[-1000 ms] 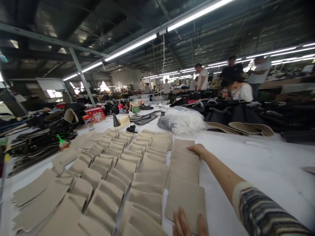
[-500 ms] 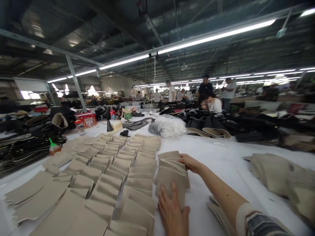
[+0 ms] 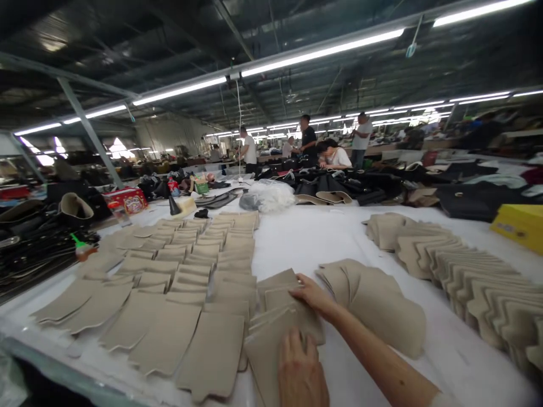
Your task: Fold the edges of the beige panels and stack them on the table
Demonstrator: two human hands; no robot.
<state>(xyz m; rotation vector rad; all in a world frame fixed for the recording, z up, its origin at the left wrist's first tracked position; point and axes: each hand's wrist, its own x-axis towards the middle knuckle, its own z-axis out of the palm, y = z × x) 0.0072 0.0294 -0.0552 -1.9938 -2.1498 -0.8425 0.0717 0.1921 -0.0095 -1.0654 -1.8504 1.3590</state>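
Several flat beige cut pieces (image 3: 271,336) lie overlapped in a loose stack in front of me, their edges fanned. My left hand (image 3: 301,367) rests palm down on the near part of this stack, fingers somewhat bent and apart. My right hand (image 3: 311,297) reaches in from the right and grips the stack's far right edge; its thumb is hidden. Left of both hands, rows of similar beige pieces (image 3: 216,347) overlap across the white table (image 3: 297,243). Right of my right hand lies a fanned pile of rounded beige pieces (image 3: 377,305).
A long row of beige pieces (image 3: 479,277) runs down the right side, near a yellow box (image 3: 520,226). At the table's back are a clear plastic bag (image 3: 271,196) and black goods (image 3: 331,186). A green-tipped bottle (image 3: 82,249) stands left. Other people work farther off.
The view has swung right and down, showing more pieces on the right. My left hand's fingers are more bent. The stack under my hands is fanned differently, its near pieces turned leftward.
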